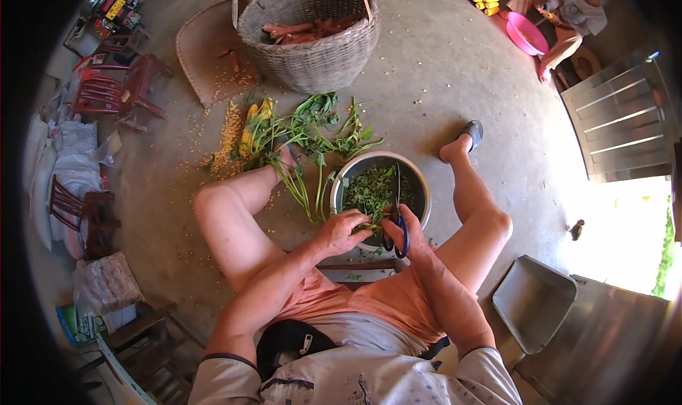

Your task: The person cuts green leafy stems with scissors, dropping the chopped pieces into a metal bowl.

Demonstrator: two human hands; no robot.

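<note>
A round metal basin [424, 173] stands on the floor between my knees, with chopped green leaves [373, 186] in it. Over its near rim, my left hand [343, 232] pinches a small bunch of green stems [373, 225]. My right hand [407, 229] holds scissors [403, 237] with blue handles, the blades pointing away from me above the leaves. Whether the blades are apart is hard to tell. Long leafy green stalks [314, 133] lie on the floor beyond the basin and to its left, partly over yellow corn cobs [249, 131].
A wicker basket [314, 64] of cobs stands ahead beside a woven scoop tray [194, 48]. Loose corn kernels [230, 133] dot the floor. Wooden chairs [98, 93] line the left side. A person [578, 11] sits far right by a pink basin [525, 35]. A metal dustpan [535, 304] lies right.
</note>
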